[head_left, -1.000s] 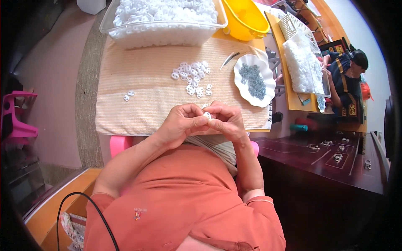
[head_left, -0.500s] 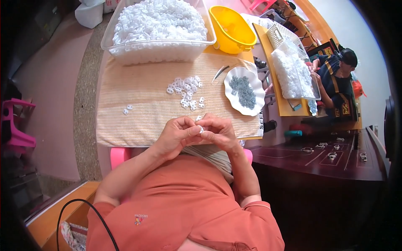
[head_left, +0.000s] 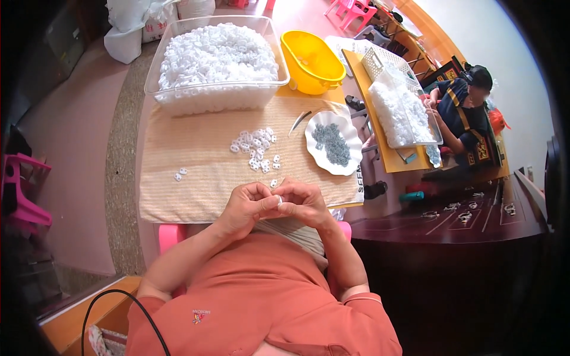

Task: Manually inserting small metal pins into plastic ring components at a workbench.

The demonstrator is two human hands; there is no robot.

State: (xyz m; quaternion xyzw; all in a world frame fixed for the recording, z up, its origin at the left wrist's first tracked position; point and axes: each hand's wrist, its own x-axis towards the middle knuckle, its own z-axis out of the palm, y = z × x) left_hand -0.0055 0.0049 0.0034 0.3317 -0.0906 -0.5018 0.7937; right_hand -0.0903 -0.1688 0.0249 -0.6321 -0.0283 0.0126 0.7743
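My left hand (head_left: 244,206) and my right hand (head_left: 301,203) meet at the front edge of the towel-covered table. Both are closed, fingertips pinching one small white plastic piece (head_left: 279,200) between them. Just beyond my fingers lies a loose white piece (head_left: 274,183). A scattered pile of white two-holed pieces (head_left: 255,144) rests on the towel (head_left: 202,184), with a pair of pieces (head_left: 180,174) off to the left. At the right, a scalloped white plate (head_left: 354,155) bears many small grey metal-looking parts (head_left: 332,144). Tweezers (head_left: 299,122) lie near it.
A clear bin (head_left: 217,104) heaped with white pieces stands at the back, beside a yellow basin (head_left: 312,65). On the right, another person (head_left: 466,113) works at a second table (head_left: 389,157) with a similar bin. A dark cabinet (head_left: 451,225) stands at the lower right.
The view has tilted slightly, so the table and its contents appear lower and a little to the left. Both hands keep pinching the white piece, with little change in grip.
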